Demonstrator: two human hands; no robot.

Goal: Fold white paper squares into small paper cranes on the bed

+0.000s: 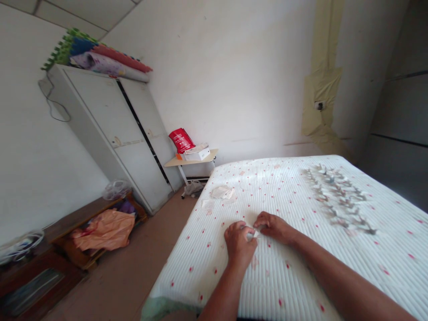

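Small pale piece (256, 234), prob. paper, is b/w the two hands, on or just above the bed (284, 285), nearer its L edge than its R. L hand (240, 243) has it pinched b/w thumb & bent fingers, back of hand up. R hand (272, 226) is right beside it, fingers bent, tips close tog. at the piece's far side; can't tell if they pinch it or just touch. Both forearms come in over the bed's near edge.

Nr the bed's L edge, past L hand toward the far edge: flat pale sheets (223, 192) w/ a pale strip (207, 203) just beside. Toward the far R corner, well apart from R hand: rows of small greyish folded bits (337, 196), blurry, detail n/a. Bed cover is white, ribbed, w/ red dots; green cloth (163, 307) at near L corner.

Off the far L corner, a small table (172, 162) carries a red bag (181, 140) & white box (198, 154). Left of that, a grey cabinet (130, 147) w/ foam mats (75, 47) & a roll (100, 64) on top. Low wooden unit (83, 214) nearest L wall holds an orange bag (105, 229).
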